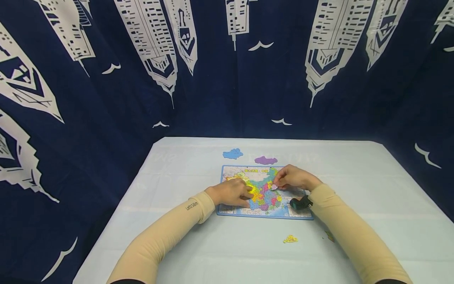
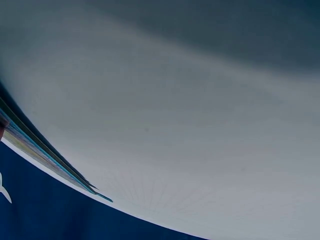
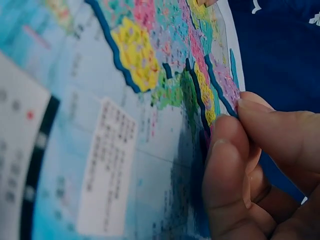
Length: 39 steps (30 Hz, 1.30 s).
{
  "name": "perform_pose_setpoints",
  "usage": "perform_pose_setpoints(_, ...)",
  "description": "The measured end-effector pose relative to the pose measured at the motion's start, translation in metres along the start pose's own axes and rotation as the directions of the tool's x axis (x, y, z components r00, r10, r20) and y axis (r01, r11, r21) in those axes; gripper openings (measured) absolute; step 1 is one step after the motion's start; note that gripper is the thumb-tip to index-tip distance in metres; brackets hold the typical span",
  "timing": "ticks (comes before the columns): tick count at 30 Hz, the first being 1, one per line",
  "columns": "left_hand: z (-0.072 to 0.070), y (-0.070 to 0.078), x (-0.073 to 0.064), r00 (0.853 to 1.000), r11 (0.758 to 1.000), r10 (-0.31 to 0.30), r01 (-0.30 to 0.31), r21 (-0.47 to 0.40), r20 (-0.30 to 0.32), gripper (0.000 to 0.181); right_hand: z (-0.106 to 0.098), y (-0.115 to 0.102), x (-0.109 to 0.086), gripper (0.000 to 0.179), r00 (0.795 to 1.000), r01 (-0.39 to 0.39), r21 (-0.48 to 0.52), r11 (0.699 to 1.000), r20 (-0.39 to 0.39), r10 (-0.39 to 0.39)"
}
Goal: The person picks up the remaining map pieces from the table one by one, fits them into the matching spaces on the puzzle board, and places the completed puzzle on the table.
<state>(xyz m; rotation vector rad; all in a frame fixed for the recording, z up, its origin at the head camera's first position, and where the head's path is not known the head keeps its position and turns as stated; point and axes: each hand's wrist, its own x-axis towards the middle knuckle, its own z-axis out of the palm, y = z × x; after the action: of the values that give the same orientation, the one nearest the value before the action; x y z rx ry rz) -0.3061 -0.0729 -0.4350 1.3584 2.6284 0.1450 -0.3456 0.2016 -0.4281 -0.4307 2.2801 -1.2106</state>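
A map jigsaw puzzle in a blue-edged board (image 1: 241,214) lies on the white table, many colored pieces set in it. Between thumb and fingertips, my right hand (image 1: 293,177) pinches a small light purple puzzle piece (image 3: 226,80) just over the upper right part of the map. My left hand (image 1: 232,192) rests on the left part of the board, fingers spread over the map and covering some of it. The left wrist view catches mostly tabletop, with the board's edge (image 2: 55,155) at the lower left.
Beyond the board lie a blue piece (image 1: 232,154) and a purple piece (image 1: 266,160). Nearer me are a yellow piece (image 1: 290,239) and another piece (image 1: 330,236) partly hidden by my right forearm. A black wrist camera (image 1: 300,202) hangs over the board's right side.
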Motion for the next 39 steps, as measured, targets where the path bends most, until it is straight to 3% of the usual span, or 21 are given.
perform_pose_setpoints(31, 0.0026, -0.002, 0.0003, 1.0, 1.0, 0.001, -0.001, -0.001, 0.004, 0.044, 0.0069, -0.0029, 0.0017, 0.012, 0.999, -0.022, -0.045, 0.999, -0.027, 0.021)
perform_pose_setpoints(39, 0.0006, -0.0024, 0.0004, 1.0, 1.0, 0.013, -0.013, 0.013, 0.001, 0.043, 0.0029, -0.0057, -0.0006, 0.01, 1.0, 0.014, -0.08, 0.997, 0.015, -0.013)
